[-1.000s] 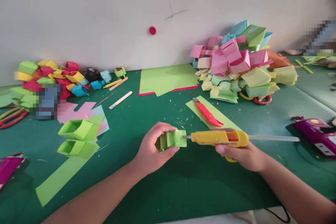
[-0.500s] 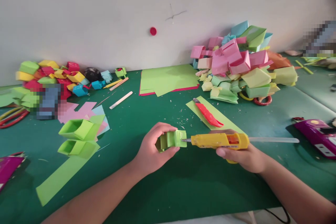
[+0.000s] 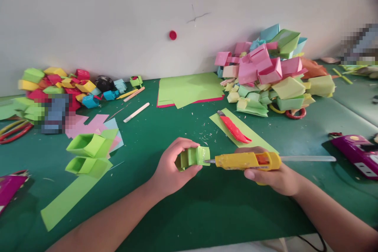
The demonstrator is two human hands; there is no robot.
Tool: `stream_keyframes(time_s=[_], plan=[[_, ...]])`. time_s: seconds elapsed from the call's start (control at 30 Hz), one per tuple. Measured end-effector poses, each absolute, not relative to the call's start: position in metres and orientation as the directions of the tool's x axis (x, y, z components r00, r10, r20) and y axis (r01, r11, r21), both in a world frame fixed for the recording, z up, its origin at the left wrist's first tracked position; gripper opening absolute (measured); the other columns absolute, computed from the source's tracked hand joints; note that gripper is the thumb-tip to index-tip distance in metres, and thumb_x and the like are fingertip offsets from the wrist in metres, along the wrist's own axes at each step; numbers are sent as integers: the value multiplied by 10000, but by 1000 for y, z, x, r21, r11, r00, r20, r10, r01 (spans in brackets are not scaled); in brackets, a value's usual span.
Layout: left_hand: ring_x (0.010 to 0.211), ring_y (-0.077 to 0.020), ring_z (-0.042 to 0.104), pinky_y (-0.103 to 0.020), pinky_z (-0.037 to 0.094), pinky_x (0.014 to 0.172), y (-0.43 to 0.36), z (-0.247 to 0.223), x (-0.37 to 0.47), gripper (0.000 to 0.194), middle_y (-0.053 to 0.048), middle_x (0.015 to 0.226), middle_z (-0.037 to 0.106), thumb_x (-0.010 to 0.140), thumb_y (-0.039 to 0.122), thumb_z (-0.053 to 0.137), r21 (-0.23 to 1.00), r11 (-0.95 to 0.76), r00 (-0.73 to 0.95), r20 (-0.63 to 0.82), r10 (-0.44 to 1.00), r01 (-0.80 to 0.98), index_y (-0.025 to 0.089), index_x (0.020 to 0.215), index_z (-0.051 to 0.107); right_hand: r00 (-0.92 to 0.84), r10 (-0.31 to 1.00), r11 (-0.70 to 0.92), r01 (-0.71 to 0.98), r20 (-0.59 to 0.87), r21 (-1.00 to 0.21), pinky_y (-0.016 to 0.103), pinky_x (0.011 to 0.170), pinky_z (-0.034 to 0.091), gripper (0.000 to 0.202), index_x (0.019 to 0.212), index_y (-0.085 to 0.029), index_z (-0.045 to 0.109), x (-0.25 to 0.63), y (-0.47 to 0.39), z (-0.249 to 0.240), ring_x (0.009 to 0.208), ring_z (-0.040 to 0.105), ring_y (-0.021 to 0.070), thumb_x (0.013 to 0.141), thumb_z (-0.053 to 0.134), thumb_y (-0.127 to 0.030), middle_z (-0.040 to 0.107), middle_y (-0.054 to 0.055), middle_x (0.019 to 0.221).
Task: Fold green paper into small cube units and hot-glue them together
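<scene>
Between the fingers and thumb of my left hand (image 3: 169, 167) is a small folded green paper piece (image 3: 193, 156), with shiny clear glue on its right-hand face. My right hand (image 3: 280, 177) is wrapped round a yellow hot glue gun (image 3: 239, 160), and a clear glue stick (image 3: 308, 158) sticks out of its back. The metal nozzle points left and sits at the lower part of the glued face. Behind the gun, a red utility knife (image 3: 235, 128) lies on a green paper strip (image 3: 260, 141).
Green paper sheets (image 3: 191, 88) lie by the wall. Colourful folded paper pieces are heaped at left (image 3: 56, 82) and right (image 3: 262, 67). Open green paper boxes (image 3: 85, 145) stand at left, near a long green strip (image 3: 73, 197). A purple power strip (image 3: 356, 151) lies at right.
The nozzle has shifted slightly down along the green piece's face, and the glue gun has tilted a little. My left hand has stayed in place.
</scene>
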State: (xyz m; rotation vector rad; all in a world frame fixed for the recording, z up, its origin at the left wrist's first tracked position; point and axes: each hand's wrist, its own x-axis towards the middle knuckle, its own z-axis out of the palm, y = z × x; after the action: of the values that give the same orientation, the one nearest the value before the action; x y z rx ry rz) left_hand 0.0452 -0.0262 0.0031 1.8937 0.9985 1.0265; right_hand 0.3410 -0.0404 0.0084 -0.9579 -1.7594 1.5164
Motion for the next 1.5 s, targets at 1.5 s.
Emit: stream_keyframes(time_s=[1.5], plan=[[894, -196, 631, -280, 530, 677, -26, 4, 47, 332, -81, 1122, 618, 846, 324, 758, 877, -390, 371, 275, 887, 282, 238, 1142, 634, -585, 809, 120, 71, 56, -990, 270, 546, 393, 296, 837, -189, 637, 336, -37, 12, 640, 491, 136, 926, 672, -469, 555, 22, 766]])
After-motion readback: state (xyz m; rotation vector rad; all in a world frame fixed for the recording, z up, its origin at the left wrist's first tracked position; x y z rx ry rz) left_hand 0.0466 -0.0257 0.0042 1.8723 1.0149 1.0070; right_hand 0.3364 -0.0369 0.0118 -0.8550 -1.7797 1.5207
